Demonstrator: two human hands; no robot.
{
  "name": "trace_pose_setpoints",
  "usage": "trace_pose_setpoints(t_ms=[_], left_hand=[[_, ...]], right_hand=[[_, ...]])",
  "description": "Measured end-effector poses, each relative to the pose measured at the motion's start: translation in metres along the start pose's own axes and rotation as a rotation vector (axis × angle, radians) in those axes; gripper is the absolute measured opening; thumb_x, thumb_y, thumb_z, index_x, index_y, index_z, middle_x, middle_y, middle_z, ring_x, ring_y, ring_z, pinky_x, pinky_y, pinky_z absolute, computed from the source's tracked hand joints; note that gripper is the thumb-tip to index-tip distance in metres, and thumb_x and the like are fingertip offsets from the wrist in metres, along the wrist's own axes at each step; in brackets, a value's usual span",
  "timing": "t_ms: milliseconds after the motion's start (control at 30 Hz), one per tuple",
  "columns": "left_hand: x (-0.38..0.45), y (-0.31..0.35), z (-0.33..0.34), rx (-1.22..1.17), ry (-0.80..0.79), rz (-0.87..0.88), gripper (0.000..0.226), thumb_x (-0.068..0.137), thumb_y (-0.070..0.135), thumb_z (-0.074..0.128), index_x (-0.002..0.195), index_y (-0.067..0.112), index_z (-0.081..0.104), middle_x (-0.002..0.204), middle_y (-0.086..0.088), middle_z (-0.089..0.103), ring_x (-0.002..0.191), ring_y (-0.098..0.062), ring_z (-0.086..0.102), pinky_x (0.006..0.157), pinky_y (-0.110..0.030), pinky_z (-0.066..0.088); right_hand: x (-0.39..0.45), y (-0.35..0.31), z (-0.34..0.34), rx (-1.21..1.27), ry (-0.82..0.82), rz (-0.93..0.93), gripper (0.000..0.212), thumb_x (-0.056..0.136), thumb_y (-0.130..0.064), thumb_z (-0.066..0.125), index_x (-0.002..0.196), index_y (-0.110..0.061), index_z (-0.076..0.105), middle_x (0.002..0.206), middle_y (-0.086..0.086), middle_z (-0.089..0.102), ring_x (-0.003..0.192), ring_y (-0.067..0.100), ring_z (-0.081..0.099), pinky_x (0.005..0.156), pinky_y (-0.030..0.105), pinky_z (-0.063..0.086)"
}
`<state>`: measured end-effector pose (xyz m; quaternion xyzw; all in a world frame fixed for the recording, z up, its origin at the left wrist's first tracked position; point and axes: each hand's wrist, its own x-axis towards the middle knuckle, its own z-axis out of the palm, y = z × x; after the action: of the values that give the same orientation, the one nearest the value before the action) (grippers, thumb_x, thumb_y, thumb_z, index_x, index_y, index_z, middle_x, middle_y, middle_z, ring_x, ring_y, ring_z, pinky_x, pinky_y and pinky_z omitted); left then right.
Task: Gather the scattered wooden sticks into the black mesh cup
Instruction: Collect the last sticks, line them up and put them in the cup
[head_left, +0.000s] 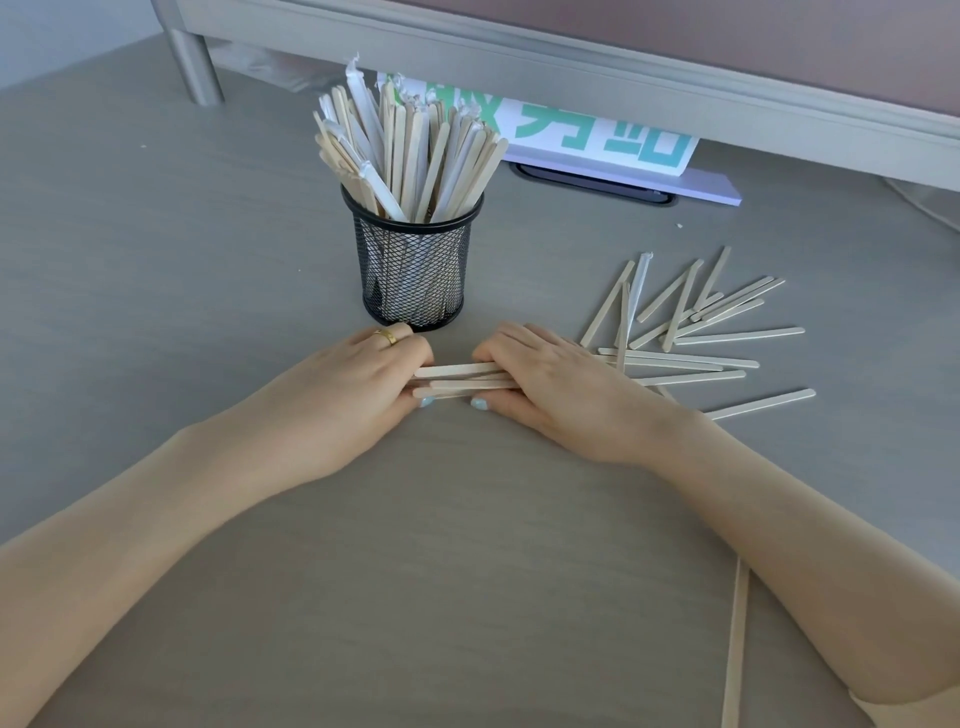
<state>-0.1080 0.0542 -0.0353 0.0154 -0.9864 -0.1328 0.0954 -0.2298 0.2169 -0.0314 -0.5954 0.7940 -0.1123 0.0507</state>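
A black mesh cup (413, 273) stands upright on the grey table, packed with many wooden sticks and some paper-wrapped ones (405, 150). Just in front of it, my left hand (358, 384) and my right hand (540, 379) each grip one end of a small bundle of wooden sticks (460, 382) held flat on the table. To the right of my right hand lie several scattered wooden sticks (696, 332), crossing one another. Two more sticks (737, 639) lie near the bottom right, partly under my right forearm.
A grey raised shelf on a round metal leg (192, 65) spans the back. Under it lies a white sign with green characters (597, 140) beside a dark cable slot (597, 184). A ring sits on my left hand's finger.
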Motion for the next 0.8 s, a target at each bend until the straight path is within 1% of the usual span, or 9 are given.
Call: trace_pose_setpoints(t_ms=[67, 133, 200, 300, 500, 567, 633, 700, 800], left_hand=[[-0.002, 0.0, 0.004, 0.065, 0.046, 0.079, 0.011, 0.088, 0.018, 0.053, 0.088, 0.007, 0.05, 0.087, -0.003, 0.047, 0.083, -0.027, 0.053, 0.062, -0.03, 0.032], [-0.002, 0.0, 0.006, 0.072, 0.066, 0.083, 0.01, 0.087, 0.016, 0.055, 0.089, 0.007, 0.051, 0.087, -0.005, 0.051, 0.081, -0.029, 0.054, 0.062, -0.031, 0.032], [-0.001, -0.001, 0.006, -0.028, 0.055, 0.033, 0.014, 0.09, 0.021, 0.052, 0.096, 0.009, 0.05, 0.092, -0.001, 0.048, 0.089, -0.023, 0.048, 0.07, -0.027, 0.03], [-0.002, -0.008, 0.006, -0.155, 0.052, -0.002, 0.018, 0.088, 0.028, 0.055, 0.099, 0.014, 0.049, 0.095, 0.007, 0.044, 0.093, -0.012, 0.042, 0.072, -0.021, 0.026], [0.002, -0.012, 0.006, -0.141, 0.056, -0.002, 0.009, 0.091, 0.021, 0.051, 0.092, 0.012, 0.051, 0.087, 0.006, 0.042, 0.085, -0.013, 0.039, 0.067, -0.023, 0.024], [0.002, -0.013, 0.008, -0.15, 0.078, 0.015, 0.01, 0.091, 0.018, 0.05, 0.091, 0.009, 0.052, 0.086, 0.005, 0.044, 0.083, -0.013, 0.041, 0.065, -0.024, 0.025], [0.001, -0.013, 0.008, -0.196, 0.099, 0.005, 0.008, 0.092, 0.017, 0.05, 0.09, 0.01, 0.052, 0.078, 0.009, 0.044, 0.075, -0.002, 0.04, 0.064, -0.021, 0.029], [0.0, -0.012, 0.008, -0.254, 0.113, -0.021, 0.005, 0.091, 0.018, 0.051, 0.089, 0.013, 0.051, 0.072, 0.011, 0.045, 0.068, 0.004, 0.043, 0.061, -0.014, 0.034], [0.001, -0.007, 0.004, -0.414, 0.169, -0.082, 0.008, 0.088, 0.024, 0.056, 0.088, 0.021, 0.049, 0.072, 0.005, 0.052, 0.059, -0.005, 0.043, 0.054, -0.013, 0.034]], right_hand=[[0.001, -0.001, 0.0, -0.005, -0.005, -0.007, 0.021, 0.094, -0.03, 0.045, 0.106, -0.012, 0.048, 0.105, 0.001, 0.05, 0.095, 0.016, 0.047, 0.083, 0.026, 0.033], [0.002, -0.002, 0.0, -0.031, -0.012, -0.003, 0.018, 0.095, -0.027, 0.042, 0.105, -0.013, 0.047, 0.107, 0.001, 0.05, 0.098, 0.018, 0.047, 0.082, 0.026, 0.032], [0.003, -0.003, 0.0, -0.058, -0.007, 0.0, 0.018, 0.096, -0.026, 0.04, 0.105, -0.013, 0.046, 0.108, 0.002, 0.049, 0.101, 0.019, 0.046, 0.082, 0.028, 0.033], [0.002, -0.003, 0.0, -0.074, 0.004, 0.008, 0.019, 0.097, -0.025, 0.035, 0.106, -0.013, 0.046, 0.109, 0.004, 0.049, 0.102, 0.021, 0.046, 0.083, 0.031, 0.035], [0.003, -0.002, 0.001, -0.04, -0.004, 0.036, 0.019, 0.097, -0.022, 0.034, 0.108, -0.013, 0.046, 0.111, 0.003, 0.05, 0.104, 0.021, 0.045, 0.088, 0.033, 0.036], [0.002, 0.0, 0.002, -0.04, 0.017, 0.042, 0.019, 0.097, -0.021, 0.034, 0.108, -0.012, 0.047, 0.11, 0.004, 0.051, 0.102, 0.02, 0.045, 0.086, 0.031, 0.033], [0.001, 0.0, 0.002, -0.043, 0.042, 0.037, 0.019, 0.096, -0.02, 0.034, 0.107, -0.011, 0.047, 0.108, 0.004, 0.052, 0.099, 0.022, 0.046, 0.084, 0.032, 0.034], [0.001, -0.003, 0.0, -0.05, 0.064, 0.024, 0.022, 0.095, -0.021, 0.033, 0.105, -0.01, 0.047, 0.105, 0.007, 0.054, 0.095, 0.025, 0.048, 0.081, 0.035, 0.036], [0.0, -0.007, -0.003, -0.066, 0.091, 0.01, 0.02, 0.097, -0.02, 0.035, 0.107, -0.007, 0.047, 0.094, 0.008, 0.057, 0.085, 0.031, 0.052, 0.068, 0.037, 0.032]])
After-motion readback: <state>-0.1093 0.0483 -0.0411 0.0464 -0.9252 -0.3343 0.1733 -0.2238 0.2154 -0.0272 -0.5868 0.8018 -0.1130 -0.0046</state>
